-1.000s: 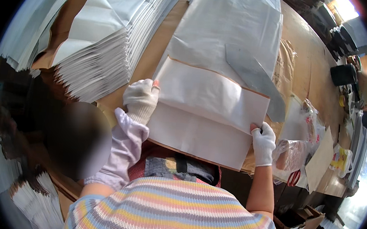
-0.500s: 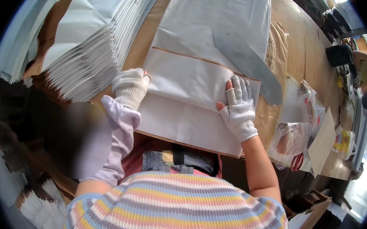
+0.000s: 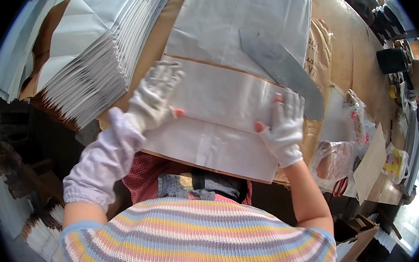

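You are laying both gloved hands on the white sheet, which is lying in the middle of the frame with its lower edge facing you. Your left hand (image 3: 155, 95) is covering the left end of the sheet's folded flap (image 3: 217, 92), fingers pointing up and thumb sticking out to the right. Your right hand (image 3: 284, 129) is resting at the flap's right end, fingers stretched up and thumb spreading left. The two hands are staying well apart, open and flat, neither gripping anything. A strip of brown is edging the flap's top, and just above it a grey plate (image 3: 283, 70) is slanting down to the right. A stack (image 3: 91, 67) of folded white paper is filling the upper left. On the desk (image 3: 340, 33), right of centre, brown paper (image 3: 322, 46) is showing beside the sheet; farther right, red-handled scissors (image 3: 341, 186) are lying near a clear bag (image 3: 333, 158).
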The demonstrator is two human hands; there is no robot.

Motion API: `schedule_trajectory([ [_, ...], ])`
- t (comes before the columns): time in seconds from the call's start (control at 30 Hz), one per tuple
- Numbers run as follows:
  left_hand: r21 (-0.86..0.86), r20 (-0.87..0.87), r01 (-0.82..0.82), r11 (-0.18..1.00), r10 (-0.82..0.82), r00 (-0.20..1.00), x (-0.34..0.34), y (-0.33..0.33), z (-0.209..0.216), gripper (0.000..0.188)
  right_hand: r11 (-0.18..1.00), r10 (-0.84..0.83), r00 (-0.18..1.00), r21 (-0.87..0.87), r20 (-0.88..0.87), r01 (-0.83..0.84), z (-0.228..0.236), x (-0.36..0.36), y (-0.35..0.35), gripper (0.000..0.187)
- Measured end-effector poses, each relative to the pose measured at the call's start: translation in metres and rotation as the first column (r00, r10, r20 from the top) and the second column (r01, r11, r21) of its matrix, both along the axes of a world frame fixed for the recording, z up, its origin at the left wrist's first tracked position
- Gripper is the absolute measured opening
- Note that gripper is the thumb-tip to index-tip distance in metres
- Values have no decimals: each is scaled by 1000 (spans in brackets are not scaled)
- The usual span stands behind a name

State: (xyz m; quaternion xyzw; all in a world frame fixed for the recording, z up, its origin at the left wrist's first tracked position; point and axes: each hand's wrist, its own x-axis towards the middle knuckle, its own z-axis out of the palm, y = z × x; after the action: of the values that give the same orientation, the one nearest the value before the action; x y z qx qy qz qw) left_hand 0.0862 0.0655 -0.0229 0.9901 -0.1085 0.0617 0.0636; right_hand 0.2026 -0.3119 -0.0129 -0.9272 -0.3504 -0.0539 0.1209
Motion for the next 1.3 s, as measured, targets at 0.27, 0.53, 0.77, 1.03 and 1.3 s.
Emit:
schedule_trajectory([
  [0.27,77,0,-21,997,21,1000,40,-37,63,103,964,-105,993,241,-44,113,-3,0,-24,90],
  [0.53,-229,257,223,948,-162,953,47,-36,121,70,962,-20,985,271,171,-27,26,-47,-27,70],
  [0.77,-62,188,81,995,-68,980,2,-59,149,79,932,137,968,305,208,-197,108,-67,53,72],
  [1.03,-164,48,-2,986,10,999,31,-67,164,53,888,170,919,348,355,-299,92,-62,73,27],
  [1.3,666,356,-68,743,-236,904,65,-93,118,59,725,546,837,522,-38,-449,115,-94,34,35],
])
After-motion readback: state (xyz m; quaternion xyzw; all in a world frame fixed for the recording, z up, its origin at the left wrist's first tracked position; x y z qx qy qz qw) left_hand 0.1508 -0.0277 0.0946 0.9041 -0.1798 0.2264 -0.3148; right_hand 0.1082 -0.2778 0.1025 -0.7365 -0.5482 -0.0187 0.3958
